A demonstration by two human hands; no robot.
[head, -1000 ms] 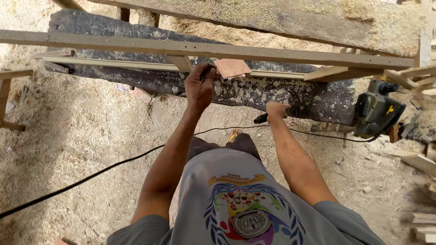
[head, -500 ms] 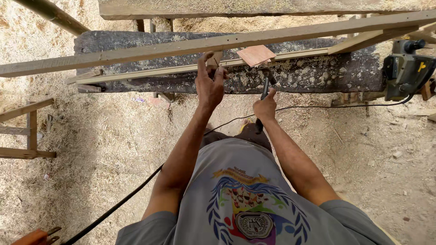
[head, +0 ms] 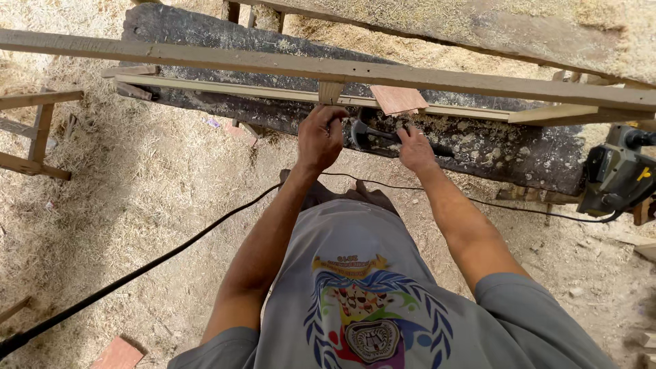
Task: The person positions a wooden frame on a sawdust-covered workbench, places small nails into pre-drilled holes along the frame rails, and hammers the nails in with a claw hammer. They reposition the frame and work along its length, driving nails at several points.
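My left hand (head: 320, 137) pinches the lower end of a short wooden block (head: 331, 91). The block stands between a long wooden rail (head: 205, 59) and a thinner strip (head: 232, 90) below it. My right hand (head: 413, 147) grips the dark handle of a hammer (head: 361, 134), whose head lies on the dark, sawdust-covered workbench (head: 492, 147), just right of my left hand. A small reddish piece of board (head: 398, 99) rests on the thinner strip above my right hand.
A grey electric power tool (head: 615, 171) sits at the bench's right end, its black cable (head: 171, 253) trailing across the sawdust-strewn ground. A wooden frame (head: 37, 130) lies at the left. A broad, dusty plank (head: 519, 27) runs along the top. A reddish offcut (head: 117, 354) is at bottom left.
My right hand has moved up from below the bench edge and brought the hammer onto the bench top. My left hand stays at the short block. The view has shifted.
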